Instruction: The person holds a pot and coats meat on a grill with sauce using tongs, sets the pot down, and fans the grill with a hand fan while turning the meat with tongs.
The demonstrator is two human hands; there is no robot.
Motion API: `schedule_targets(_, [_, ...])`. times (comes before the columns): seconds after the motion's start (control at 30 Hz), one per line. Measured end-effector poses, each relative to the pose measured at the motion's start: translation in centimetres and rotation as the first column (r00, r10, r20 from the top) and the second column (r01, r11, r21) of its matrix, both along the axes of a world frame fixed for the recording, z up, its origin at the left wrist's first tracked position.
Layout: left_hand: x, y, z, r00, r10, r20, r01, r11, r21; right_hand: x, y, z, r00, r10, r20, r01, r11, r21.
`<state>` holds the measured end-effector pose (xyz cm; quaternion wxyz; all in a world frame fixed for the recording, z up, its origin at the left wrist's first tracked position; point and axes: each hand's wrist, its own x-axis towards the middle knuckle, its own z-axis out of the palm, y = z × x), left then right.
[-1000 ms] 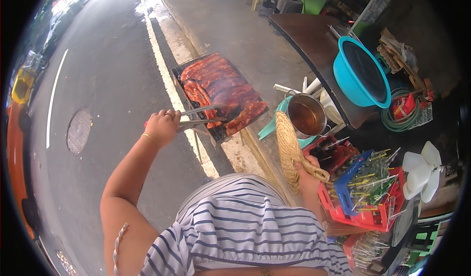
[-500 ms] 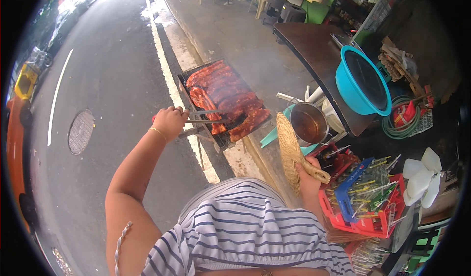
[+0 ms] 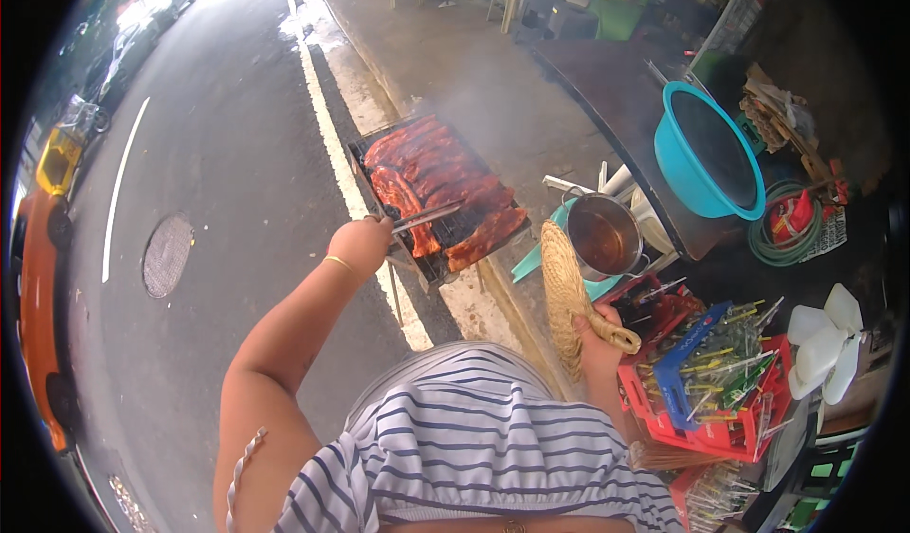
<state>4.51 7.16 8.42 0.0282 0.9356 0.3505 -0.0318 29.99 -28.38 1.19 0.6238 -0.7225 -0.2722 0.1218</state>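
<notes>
My left hand is closed round the handles of metal tongs, whose arms reach over the grill between pieces of meat. Whether the tips pinch any meat I cannot make out. Long strips of red, glazed meat lie side by side on the smoking charcoal grill, with a dark gap of bare grate near the tong tips. In my right hand is the handle of a woven straw hand fan, held upright beside the pot, to the right of the grill.
A metal pot of brown sauce rests on a turquoise stool. Behind it stands a dark table with a turquoise basin. Red crates of bottles are close on my right. A road with an orange vehicle runs along the left.
My left hand has moved right, closer to the grill, and turned. The tongs now slant upward across the grate, where they lay level before. The fan has hardly shifted.
</notes>
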Motion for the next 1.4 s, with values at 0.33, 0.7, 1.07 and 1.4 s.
schedule_targets(0.33, [-2.2, -2.3, -1.1, 0.853, 0.522, -0.009, -0.281, 0.445, -0.85, 0.2, -0.2, -0.1, 0.999, -0.016, -0.048, 0.016, 1.0, 0.008])
schedule_targets(0.7, [-4.2, -5.5, -1.3, 0.833, 0.551, -0.055, -0.29, 0.349, -0.891, 0.0, 1.7, 1.1, 0.992, -0.117, -0.042, 0.118, 0.993, 0.027])
schedule_targets(1.07, [-6.8, -7.0, -0.7, 0.915, 0.386, 0.118, -0.362, 0.914, -0.183, 1.1, 5.5, 5.2, 0.972, 0.214, 0.099, -0.221, 0.974, 0.059])
schedule_targets(1.4, [-3.5, -2.4, -3.3, 0.993, 0.095, -0.074, -0.069, 0.951, 0.301, -0.6, 3.4, 1.1, 0.995, 0.073, -0.065, -0.071, 0.997, 0.034])
